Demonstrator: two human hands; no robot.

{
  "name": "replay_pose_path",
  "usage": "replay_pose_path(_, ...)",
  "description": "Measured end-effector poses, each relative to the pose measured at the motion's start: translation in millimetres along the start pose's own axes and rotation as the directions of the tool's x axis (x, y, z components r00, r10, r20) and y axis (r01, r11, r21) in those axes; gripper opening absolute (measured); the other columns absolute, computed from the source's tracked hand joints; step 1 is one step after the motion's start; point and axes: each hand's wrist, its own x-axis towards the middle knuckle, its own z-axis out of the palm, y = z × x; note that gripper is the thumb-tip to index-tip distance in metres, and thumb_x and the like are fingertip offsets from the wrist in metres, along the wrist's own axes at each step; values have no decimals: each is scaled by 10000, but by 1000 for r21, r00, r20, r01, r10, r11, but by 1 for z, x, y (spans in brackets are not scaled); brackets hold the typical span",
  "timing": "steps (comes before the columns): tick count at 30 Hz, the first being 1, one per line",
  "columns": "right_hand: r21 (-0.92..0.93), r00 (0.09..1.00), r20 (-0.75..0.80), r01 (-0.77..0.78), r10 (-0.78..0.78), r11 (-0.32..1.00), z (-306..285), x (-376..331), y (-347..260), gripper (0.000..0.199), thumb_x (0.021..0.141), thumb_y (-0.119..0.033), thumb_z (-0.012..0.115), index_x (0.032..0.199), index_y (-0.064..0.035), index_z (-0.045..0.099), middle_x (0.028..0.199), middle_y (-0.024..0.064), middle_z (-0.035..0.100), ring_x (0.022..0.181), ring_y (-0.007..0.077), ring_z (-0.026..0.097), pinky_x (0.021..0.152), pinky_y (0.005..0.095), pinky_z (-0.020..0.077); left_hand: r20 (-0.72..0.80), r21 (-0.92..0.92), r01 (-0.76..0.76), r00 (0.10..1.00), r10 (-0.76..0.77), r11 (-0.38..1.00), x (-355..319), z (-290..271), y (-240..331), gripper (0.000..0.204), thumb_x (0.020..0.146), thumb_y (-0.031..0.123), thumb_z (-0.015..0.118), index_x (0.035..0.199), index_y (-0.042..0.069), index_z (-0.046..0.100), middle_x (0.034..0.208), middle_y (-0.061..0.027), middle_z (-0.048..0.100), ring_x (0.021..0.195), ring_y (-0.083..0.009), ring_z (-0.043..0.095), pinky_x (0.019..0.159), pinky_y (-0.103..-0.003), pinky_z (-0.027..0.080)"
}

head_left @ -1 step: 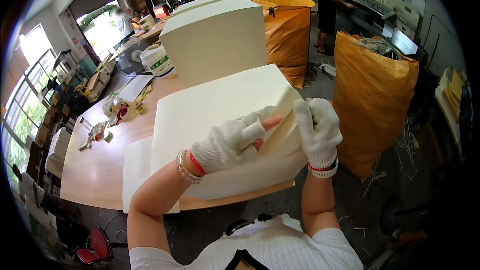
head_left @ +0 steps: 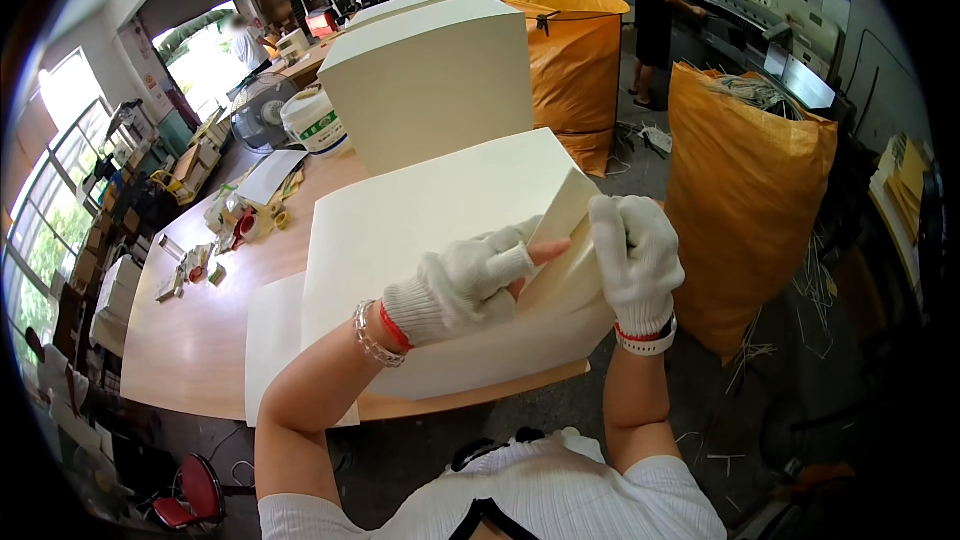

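A tall stack of large white paper sheets [head_left: 420,190] rests on the table in front of me. My left hand [head_left: 455,285], in a white knit glove with bare tips at two fingers, lies across its near right part. Those fingertips are apart, against the side of the sheets. My right hand [head_left: 637,250], also gloved, is closed at the right corner, pinching a bent bunch of sheets [head_left: 565,275] that curves toward me. Between both hands the sheet edges fan apart. Part of the left hand's far fingers is hidden by a raised paper edge.
Behind stands another tall paper stack [head_left: 430,80]. On the wooden table [head_left: 190,310] are a white tub [head_left: 315,122], tape rolls [head_left: 255,226] and small items. Orange sacks stand behind [head_left: 568,80] and at right [head_left: 745,210], beside scattered strips. Other people are farther back.
A bunch of sheets at the right corner has sprung up past my left fingertips, its edge now covering part of them. My left finger has dipped slightly; the right hand hardly moves.
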Motion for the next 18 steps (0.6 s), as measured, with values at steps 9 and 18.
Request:
replay_pose_path(9, -88, 962, -142, 221, -231, 971, 6, 2, 2, 51, 894, -12, 616, 876, 20, 651, 596, 89, 425, 539, 244, 471, 498, 369, 379, -49, -106, -5, 999, 0, 994, 6, 2, 4, 396, 721, 27, 808, 1078, 101, 654, 1337, -162, 558, 1109, -366, 607, 899, -394, 508)
replay_pose_path(18, -12, 995, -68, 79, -79, 997, 0, -3, 6, 41, 892, -6, 615, 866, 19, 635, 597, 86, 382, 531, 248, 432, 497, 367, 372, -53, -13, -64, 997, 63, 998, 5, 3, 3, 338, 807, -12, 699, 1136, 66, 683, 1062, -129, 622, 893, -279, 619, 791, -362, 495)
